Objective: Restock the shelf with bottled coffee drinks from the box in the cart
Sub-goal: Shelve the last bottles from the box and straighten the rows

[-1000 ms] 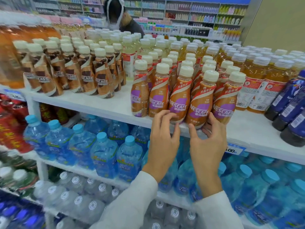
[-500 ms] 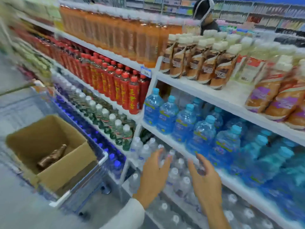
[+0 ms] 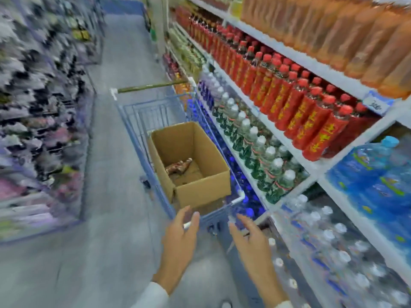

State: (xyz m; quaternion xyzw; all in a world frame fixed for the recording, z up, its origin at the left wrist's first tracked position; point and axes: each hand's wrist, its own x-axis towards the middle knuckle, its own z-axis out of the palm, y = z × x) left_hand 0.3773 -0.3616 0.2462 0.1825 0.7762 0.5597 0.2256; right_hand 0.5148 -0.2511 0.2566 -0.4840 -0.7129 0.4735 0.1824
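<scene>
Both hands, the left hand [image 3: 180, 236] and the right hand [image 3: 251, 238], are empty, fingers loosely spread, just short of the cardboard box [image 3: 204, 190] in the blue wire cart [image 3: 142, 112]. A few brown coffee bottles [image 3: 178, 167] lie on their sides inside the box, their labels blurred. Right of the box, shelved red bottles [image 3: 307, 121] carry yellow characters too smeared to read.

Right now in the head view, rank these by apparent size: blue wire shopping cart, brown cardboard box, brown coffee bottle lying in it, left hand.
1. blue wire shopping cart
2. brown cardboard box
3. left hand, which looks bigger because it is near the camera, so its rank over the bottle is unsure
4. brown coffee bottle, blurred
</scene>
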